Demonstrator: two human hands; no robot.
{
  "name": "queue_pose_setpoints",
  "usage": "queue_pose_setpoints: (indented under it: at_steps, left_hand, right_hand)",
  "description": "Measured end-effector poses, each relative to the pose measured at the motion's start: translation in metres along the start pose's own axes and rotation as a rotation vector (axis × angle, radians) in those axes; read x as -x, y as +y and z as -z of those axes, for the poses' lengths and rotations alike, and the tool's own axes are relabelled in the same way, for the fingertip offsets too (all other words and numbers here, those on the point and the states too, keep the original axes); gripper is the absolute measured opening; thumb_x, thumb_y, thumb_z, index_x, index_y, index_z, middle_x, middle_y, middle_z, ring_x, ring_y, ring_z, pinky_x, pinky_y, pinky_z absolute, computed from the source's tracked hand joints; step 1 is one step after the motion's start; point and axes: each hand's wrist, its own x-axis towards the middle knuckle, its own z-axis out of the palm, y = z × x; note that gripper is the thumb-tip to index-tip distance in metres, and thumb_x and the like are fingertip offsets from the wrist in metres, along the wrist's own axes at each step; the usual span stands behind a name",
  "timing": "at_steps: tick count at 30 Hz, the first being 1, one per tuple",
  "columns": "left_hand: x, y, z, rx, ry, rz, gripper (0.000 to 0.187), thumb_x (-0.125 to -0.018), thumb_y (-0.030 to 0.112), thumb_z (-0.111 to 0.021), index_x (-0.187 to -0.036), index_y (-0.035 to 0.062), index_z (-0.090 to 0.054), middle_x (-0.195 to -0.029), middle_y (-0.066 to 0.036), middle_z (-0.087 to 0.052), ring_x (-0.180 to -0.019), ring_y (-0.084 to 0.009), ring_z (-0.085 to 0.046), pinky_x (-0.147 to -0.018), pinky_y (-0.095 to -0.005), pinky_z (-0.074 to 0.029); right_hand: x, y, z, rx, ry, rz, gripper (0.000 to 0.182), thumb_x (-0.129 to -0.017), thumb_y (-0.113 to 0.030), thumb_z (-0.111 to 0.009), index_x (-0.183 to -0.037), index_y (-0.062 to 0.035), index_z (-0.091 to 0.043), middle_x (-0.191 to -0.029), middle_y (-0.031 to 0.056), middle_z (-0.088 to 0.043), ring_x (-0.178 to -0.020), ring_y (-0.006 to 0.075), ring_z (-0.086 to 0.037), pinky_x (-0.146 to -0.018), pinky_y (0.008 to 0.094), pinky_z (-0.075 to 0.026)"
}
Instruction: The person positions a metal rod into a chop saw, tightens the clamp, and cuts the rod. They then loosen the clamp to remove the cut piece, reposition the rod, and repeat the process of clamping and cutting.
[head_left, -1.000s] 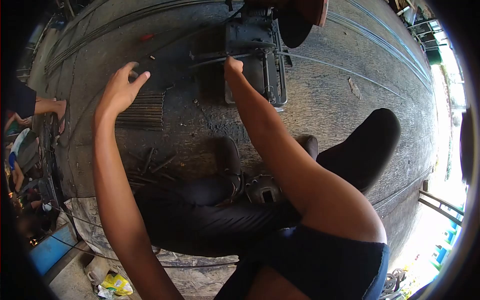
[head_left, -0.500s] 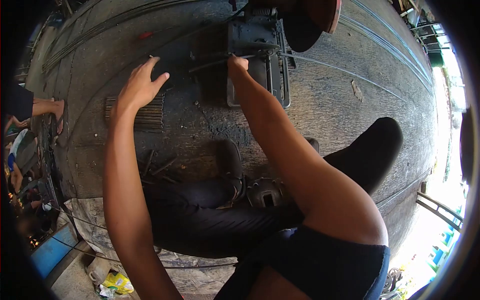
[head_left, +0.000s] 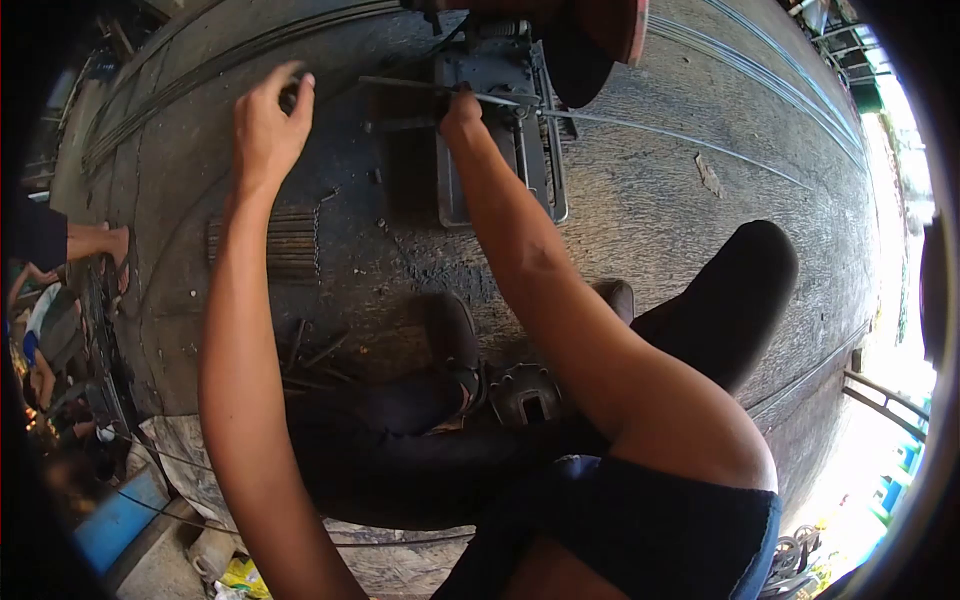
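Observation:
My right hand (head_left: 462,112) is closed around a thin metal rod (head_left: 680,147) at the bed of a cut-off saw (head_left: 455,185). The rod crosses the saw, with one end sticking out to the left and a long length running right. My left hand (head_left: 270,125) hovers over the floor left of the saw, thumb and fingers apart and curved, the fingertips blurred. I see nothing held in it. A reddish disc-shaped part (head_left: 637,35) of the saw rises at the top. Below my left hand lies a row of short cut rods (head_left: 265,245).
Long rods (head_left: 760,75) stretch along the floor at upper right. Loose metal pieces (head_left: 320,350) lie near my shoe (head_left: 453,330). A dark metal part (head_left: 525,393) sits between my legs. Another person's foot (head_left: 118,245) is at the left edge, and a scrap (head_left: 708,175) lies right.
My left hand has moved up and slightly left, its fingers more curled. My right hand has shifted slightly up and left, and the rod's left end now sits higher.

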Motion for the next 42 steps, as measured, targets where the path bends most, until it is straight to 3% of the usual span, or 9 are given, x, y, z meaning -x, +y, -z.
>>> queue_pose_setpoints:
  at_steps: [3, 5, 6, 10, 24, 30, 32, 36, 42]
  left_hand:
    - [-0.023, 0.022, 0.012, 0.001, 0.219, -0.007, 0.03, -0.091, 0.024, -0.063, -0.105, -0.0013, -0.069, -0.095, -0.021, -0.07, -0.087, -0.0351, -0.07, -0.076, -0.0369, -0.053]
    - [-0.034, 0.023, 0.021, -0.01, 0.342, -0.015, 0.031, -0.091, 0.026, -0.064, -0.105, -0.0009, -0.069, -0.095, -0.021, -0.071, -0.089, -0.032, -0.071, -0.078, -0.0361, -0.053]
    - [-0.038, 0.021, 0.026, 0.044, 0.355, 0.015, 0.032, -0.091, 0.027, -0.065, -0.105, -0.0013, -0.069, -0.094, -0.02, -0.072, -0.089, -0.0298, -0.071, -0.078, -0.0361, -0.053]
    - [-0.039, 0.015, 0.034, 0.092, 0.369, 0.08, 0.033, -0.091, 0.027, -0.065, -0.105, -0.0029, -0.069, -0.094, -0.019, -0.072, -0.09, -0.0297, -0.07, -0.081, -0.0355, -0.052]
    - [-0.028, 0.049, 0.074, 0.197, 0.316, 0.086, 0.037, -0.093, 0.029, -0.064, -0.108, -0.0048, -0.067, -0.093, -0.019, -0.071, -0.086, -0.0253, -0.069, -0.077, -0.0341, -0.051]
    - [-0.08, 0.105, 0.052, 0.312, 0.163, 0.028, 0.048, -0.094, 0.043, -0.059, -0.107, -0.0024, -0.068, -0.089, -0.015, -0.071, -0.083, -0.0205, -0.068, -0.074, -0.0323, -0.051]
    - [-0.112, 0.135, 0.045, 0.349, 0.055, 0.071, 0.056, -0.095, 0.049, -0.056, -0.118, -0.0025, -0.063, -0.101, -0.016, -0.069, -0.097, -0.0209, -0.065, -0.086, -0.0322, -0.047]
    - [-0.196, 0.139, -0.012, 0.577, -0.101, 0.308, 0.073, -0.095, 0.056, -0.05, -0.139, -0.001, -0.046, -0.115, -0.014, -0.066, -0.111, -0.0241, -0.061, -0.102, -0.0377, -0.043]
    - [-0.242, 0.149, -0.075, 0.881, -0.6, 0.544, 0.065, -0.091, 0.057, -0.054, -0.125, 0.0027, -0.056, -0.109, -0.01, -0.067, -0.098, -0.023, -0.066, -0.09, -0.0376, -0.054]
  right_hand:
    - [-0.019, 0.017, 0.005, 0.563, 0.021, 0.399, 0.044, -0.092, -0.028, -0.059, -0.132, -0.012, -0.052, -0.117, 0.0086, -0.063, -0.096, 0.0239, -0.065, -0.079, 0.0354, -0.054]
    - [0.04, 0.002, -0.018, 0.335, 0.019, 0.321, 0.029, -0.095, -0.023, -0.056, -0.113, -0.0041, -0.067, -0.106, 0.0101, -0.068, -0.085, 0.0199, -0.066, -0.072, 0.0323, -0.053]
    - [-0.055, 0.051, -0.003, 0.012, -0.164, 0.38, 0.024, -0.097, -0.022, -0.053, -0.103, -0.0031, -0.066, -0.093, 0.0113, -0.065, -0.077, 0.0211, -0.063, -0.069, 0.0335, -0.055]
    - [0.143, -0.013, -0.05, -0.204, -0.227, 0.061, 0.029, -0.099, -0.026, -0.05, -0.082, -0.0029, -0.054, -0.075, 0.0063, -0.05, -0.068, 0.0224, -0.057, -0.066, 0.0386, -0.059]
    - [0.271, -0.025, 0.096, 0.058, -0.037, -0.08, 0.026, -0.096, -0.03, -0.05, -0.107, -0.0067, -0.056, -0.097, 0.0126, -0.061, -0.091, 0.0283, -0.062, -0.078, 0.0438, -0.053]
    - [0.264, -0.163, 0.175, -0.044, 0.38, 0.336, 0.02, -0.099, -0.023, -0.041, -0.098, -0.0088, -0.054, -0.062, 0.0035, -0.043, -0.049, 0.0165, -0.041, -0.045, 0.0333, -0.037]
    - [0.191, -0.184, 0.23, 0.605, 0.706, 0.985, 0.036, -0.102, -0.037, -0.043, -0.117, -0.0058, -0.053, -0.069, 0.0047, -0.049, -0.051, 0.0168, -0.046, -0.043, 0.0338, -0.039]
    - [0.26, -0.265, 0.209, 0.573, 0.335, 0.777, 0.035, -0.1, -0.025, -0.051, -0.122, 0.0027, -0.054, -0.074, 0.0066, -0.058, -0.059, 0.0163, -0.054, -0.054, 0.032, -0.044]
    - [0.272, -0.298, 0.188, 0.785, -0.113, 0.761, 0.023, -0.097, -0.019, -0.058, -0.106, 0.0015, -0.063, -0.066, -0.0024, -0.05, -0.058, 0.0045, -0.04, -0.049, 0.0234, -0.033]
